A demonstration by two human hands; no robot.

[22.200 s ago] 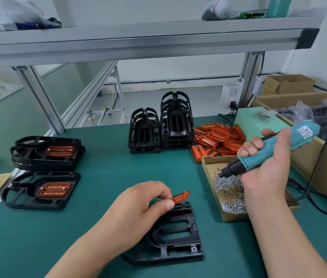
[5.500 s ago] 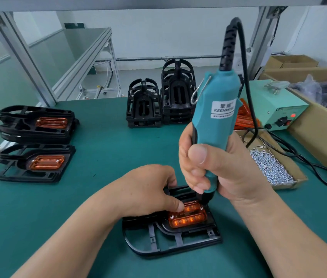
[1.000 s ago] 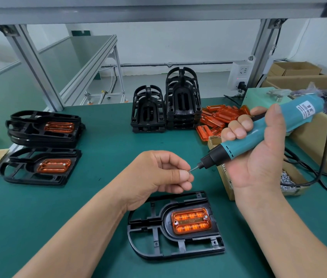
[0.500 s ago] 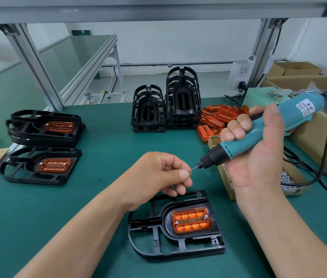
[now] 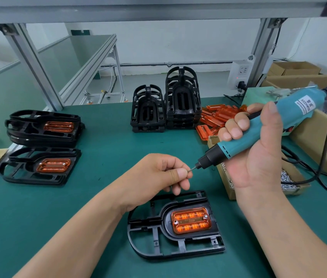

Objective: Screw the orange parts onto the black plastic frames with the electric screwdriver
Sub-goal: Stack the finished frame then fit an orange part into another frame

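Left hand [image 5: 156,173] grip pinches screw [image 5: 188,171] at screwdriver [image 5: 291,115] bit, screw barely visible; right hand [image 5: 259,153] grip wraps screwdriver, hand hiding most of screw box [image 5: 224,178].

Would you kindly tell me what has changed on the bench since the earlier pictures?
The right hand lifted the electric screwdriver off the orange part and tilted it leftward; the left hand left the black frame and now pinches what looks like a screw at the bit. The orange part, once hand-held, sits in the frame. The finished frames stayed put.
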